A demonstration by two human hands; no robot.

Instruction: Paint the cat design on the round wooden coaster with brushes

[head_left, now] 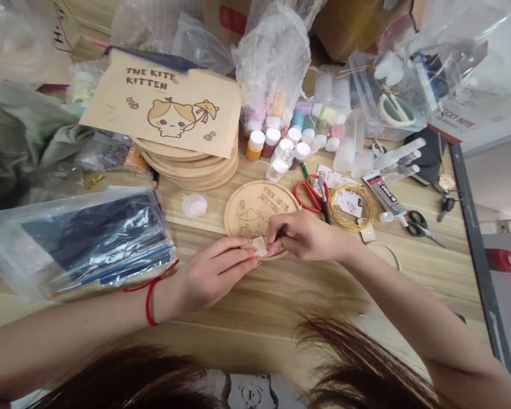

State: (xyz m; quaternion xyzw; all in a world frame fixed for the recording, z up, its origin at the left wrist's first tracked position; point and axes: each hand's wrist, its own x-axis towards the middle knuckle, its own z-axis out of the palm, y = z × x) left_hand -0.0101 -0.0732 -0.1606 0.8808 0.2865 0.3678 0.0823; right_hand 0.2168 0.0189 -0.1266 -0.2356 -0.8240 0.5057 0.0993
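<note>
A round wooden disc (255,207) with an engraved cat drawing lies on the wooden table (255,307). Both of my hands meet at its near edge. My left hand (210,272), a red string round its wrist, pinches a small pale wooden piece (259,245) with its fingertips. My right hand (304,234) is closed round a thin dark tool, a pen or brush, whose tip touches the small piece.
A stack of wooden discs (196,165) under a "The Kite Kitten" card (166,105) stands behind. Several small paint bottles (289,139), red scissors (313,193), a gold wire coil (353,205), a glue tube (385,196) and plastic bags (80,236) crowd the table. The table's edge runs along the right.
</note>
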